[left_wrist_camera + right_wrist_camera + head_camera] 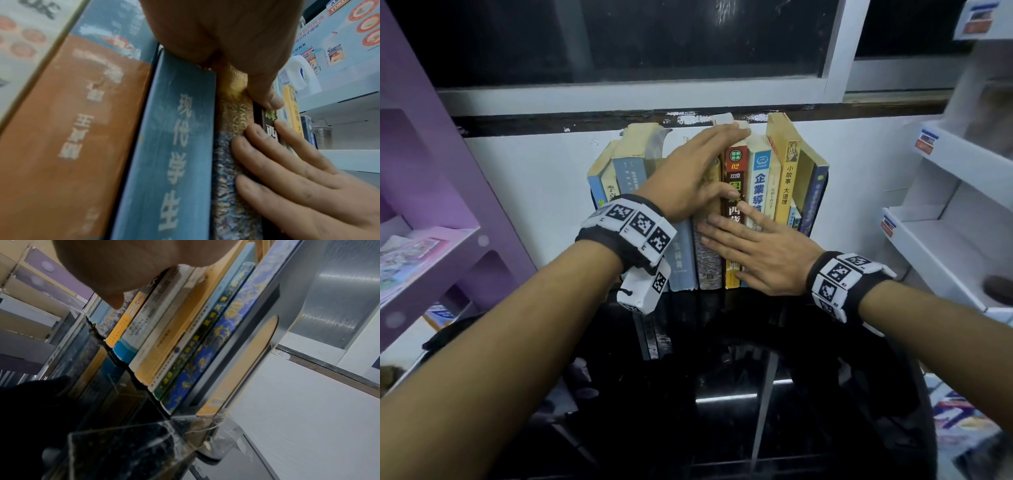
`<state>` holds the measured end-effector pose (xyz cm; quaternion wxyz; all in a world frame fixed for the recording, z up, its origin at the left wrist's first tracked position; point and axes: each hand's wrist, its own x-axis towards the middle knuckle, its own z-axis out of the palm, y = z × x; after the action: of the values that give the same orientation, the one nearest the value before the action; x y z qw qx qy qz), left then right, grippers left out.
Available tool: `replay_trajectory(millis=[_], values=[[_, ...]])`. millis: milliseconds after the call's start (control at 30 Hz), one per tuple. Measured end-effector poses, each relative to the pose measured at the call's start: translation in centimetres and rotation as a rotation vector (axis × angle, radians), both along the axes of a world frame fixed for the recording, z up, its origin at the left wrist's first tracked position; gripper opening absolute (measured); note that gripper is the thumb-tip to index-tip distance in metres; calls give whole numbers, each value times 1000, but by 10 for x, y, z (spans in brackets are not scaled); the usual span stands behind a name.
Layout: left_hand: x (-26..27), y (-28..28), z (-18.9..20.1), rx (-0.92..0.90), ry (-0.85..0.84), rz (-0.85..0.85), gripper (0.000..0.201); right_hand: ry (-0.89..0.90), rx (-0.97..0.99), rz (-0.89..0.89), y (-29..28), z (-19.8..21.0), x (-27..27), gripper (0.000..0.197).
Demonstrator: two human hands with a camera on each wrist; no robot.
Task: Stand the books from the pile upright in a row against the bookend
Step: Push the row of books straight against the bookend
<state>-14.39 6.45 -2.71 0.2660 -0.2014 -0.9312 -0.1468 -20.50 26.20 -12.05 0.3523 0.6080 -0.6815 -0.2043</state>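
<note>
Head view: books [756, 178] stand in a row on the table [722, 342] against the bookend [265, 308], but those farthest from it lean and would likely slide down if let go. Left hand [688, 171] lies flat over the tops and right hand [760, 253] presses flat on the spines; neither grip clasps anything.

Both arms reach forward, left hand [688, 174] spread flat, right hand [760, 253] flat just below its thumb, maybe touching.

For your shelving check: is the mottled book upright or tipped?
Upright: the mottled book stands on its bottom edge, spine vertical.
</note>
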Motion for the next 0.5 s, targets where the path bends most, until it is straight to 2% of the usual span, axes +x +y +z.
replay_trajectory(millis=[367,500], values=[[7,8,6,-9,-12,41,70,-29,27,-22,6,5,7,71],[10,15,13,-80,39,76,73,-47,25,-37,21,8,11,67]])
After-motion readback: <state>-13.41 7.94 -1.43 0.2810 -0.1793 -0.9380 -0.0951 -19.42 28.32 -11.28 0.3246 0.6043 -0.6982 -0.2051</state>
